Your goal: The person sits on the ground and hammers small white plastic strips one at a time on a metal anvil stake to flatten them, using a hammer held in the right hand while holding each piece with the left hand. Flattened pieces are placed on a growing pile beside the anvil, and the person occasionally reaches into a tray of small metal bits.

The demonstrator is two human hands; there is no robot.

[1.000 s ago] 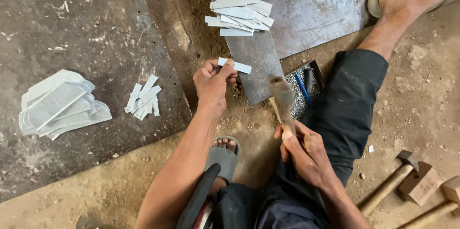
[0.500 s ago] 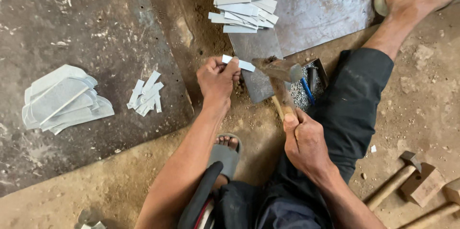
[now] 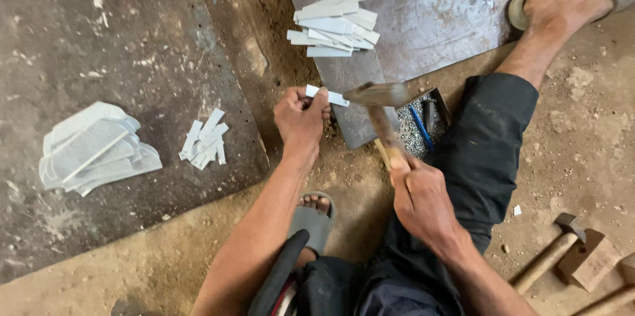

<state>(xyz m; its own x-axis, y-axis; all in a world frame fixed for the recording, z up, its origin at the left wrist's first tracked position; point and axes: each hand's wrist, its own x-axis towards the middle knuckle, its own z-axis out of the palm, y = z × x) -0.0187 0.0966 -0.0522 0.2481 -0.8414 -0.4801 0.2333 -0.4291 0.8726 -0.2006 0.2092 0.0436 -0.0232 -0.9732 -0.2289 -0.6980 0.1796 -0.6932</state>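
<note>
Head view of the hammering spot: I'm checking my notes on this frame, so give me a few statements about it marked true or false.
1. The right hand grips a hammer by its wooden handle. True.
2. The left hand holds a small metal strip at the edge of the steel bar. True.
3. The pile of metal strips on the bar lies under the left hand. False: it lies farther up the bar, apart from the hand.
4. The spare hammers lie beside the left arm. False: they lie on the dirt at the person's right.
5. A tray of small metal pieces sits by the right knee. True.
</note>
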